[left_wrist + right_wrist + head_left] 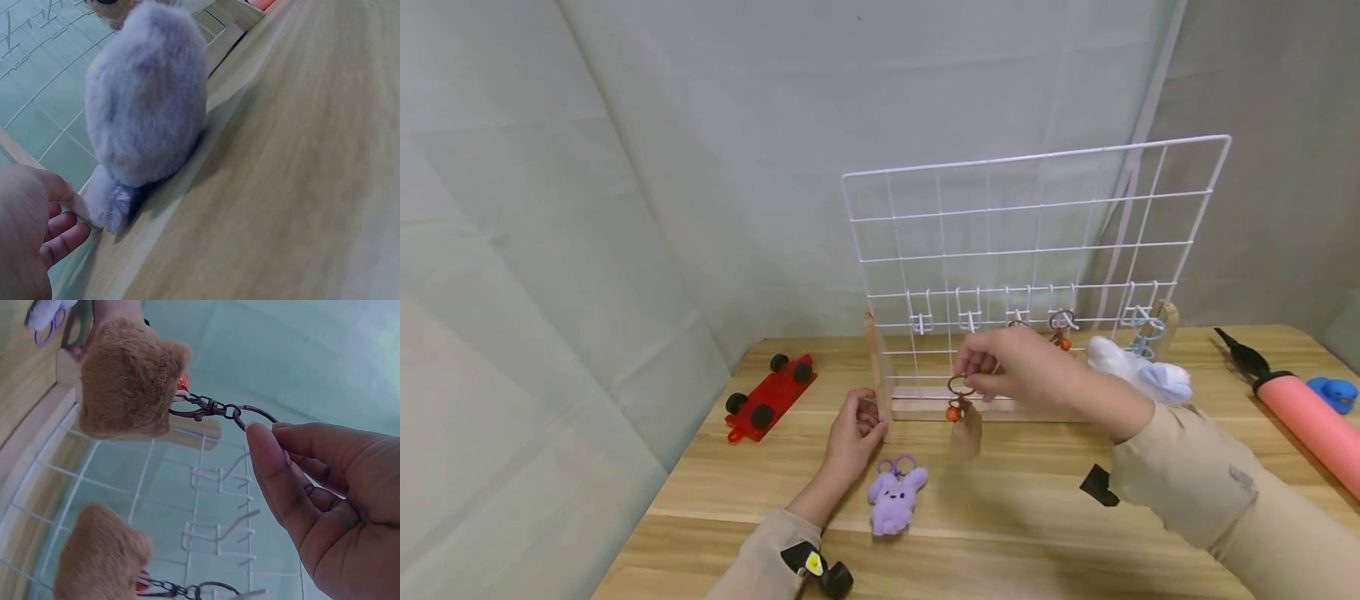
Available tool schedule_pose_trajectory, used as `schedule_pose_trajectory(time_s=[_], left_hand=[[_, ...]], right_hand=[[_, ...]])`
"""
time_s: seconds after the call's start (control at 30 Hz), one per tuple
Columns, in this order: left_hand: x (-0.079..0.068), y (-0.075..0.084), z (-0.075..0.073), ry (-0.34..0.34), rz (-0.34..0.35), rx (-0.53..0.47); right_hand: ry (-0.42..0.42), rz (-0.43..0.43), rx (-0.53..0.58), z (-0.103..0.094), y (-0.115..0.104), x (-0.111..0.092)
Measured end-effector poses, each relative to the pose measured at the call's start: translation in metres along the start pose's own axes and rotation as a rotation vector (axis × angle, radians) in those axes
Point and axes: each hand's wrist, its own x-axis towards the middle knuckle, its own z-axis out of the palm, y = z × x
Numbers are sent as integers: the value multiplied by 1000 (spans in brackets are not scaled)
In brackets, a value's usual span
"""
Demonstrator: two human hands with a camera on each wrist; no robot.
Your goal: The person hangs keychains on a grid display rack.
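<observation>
In the head view my right hand (1011, 362) pinches the metal ring of a brown plush keychain (968, 432) between thumb and forefinger. The plush hangs below, with an orange bell (953, 413) at its clasp, in front of a white wire grid rack (1037, 204). In the right wrist view a second brown plush keychain (100, 556) hangs near the rack's hooks. My left hand (853, 433) grips the wooden side piece (878, 367) at the rack's left end. Close by lies a purple plush rabbit keychain (893, 504), its back filling much of the left wrist view.
Two bare white hooks (922, 323) sit on the rack's left part. A white and blue plush keychain (1138, 367) hangs at its right end. A red toy car (775, 396) lies at left; a pink pump (1311, 421) and blue rubber duck (1332, 393) are at right.
</observation>
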Motion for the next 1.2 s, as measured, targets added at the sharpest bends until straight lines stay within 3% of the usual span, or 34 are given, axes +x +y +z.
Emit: schedule_pose_trajectory(time_s=[0.37, 0.63, 0.93, 1.0, 1.07, 1.2], left_hand=[[0, -1, -1, 2, 0, 3], [0, -4, 0, 7, 26, -22], [1, -4, 1, -3, 5, -23], [0, -4, 1, -1, 10, -31], [-1, 7, -2, -5, 6, -31], [-2, 7, -2, -5, 7, -27]], right_hand=[[51, 77, -39, -18, 1, 10], [97, 121, -17, -23, 4, 15], [112, 137, 10, -29, 7, 18], [110, 144, 22, -30, 8, 19], [108, 156, 23, -31, 9, 19], [104, 169, 19, -31, 12, 21]])
